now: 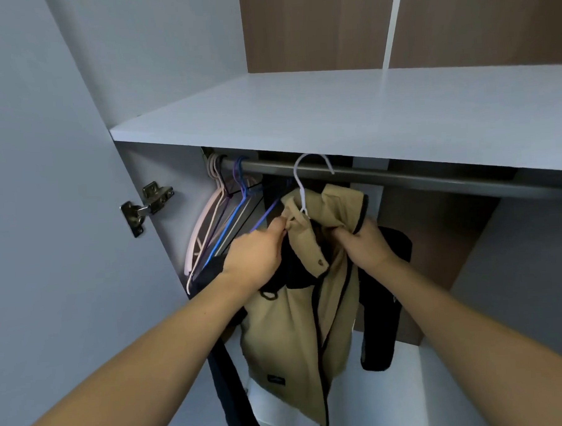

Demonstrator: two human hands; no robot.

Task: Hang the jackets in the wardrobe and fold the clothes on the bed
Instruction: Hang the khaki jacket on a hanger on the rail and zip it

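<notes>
A tan jacket with black sleeves and trim [288, 335] hangs on a white hanger [304, 179] whose hook sits over the grey wardrobe rail [432, 177]. My left hand [259, 255] pinches the jacket's collar on its left side. My right hand [364, 244] grips the collar fabric on the right side. One black sleeve [384, 321] dangles at the right, another falls at the lower left.
Several empty hangers [222, 222], pink, purple and blue, are bunched at the rail's left end. A white shelf [333, 120] runs above the rail. The open wardrobe door [48, 223] with a metal hinge [147, 202] stands at the left.
</notes>
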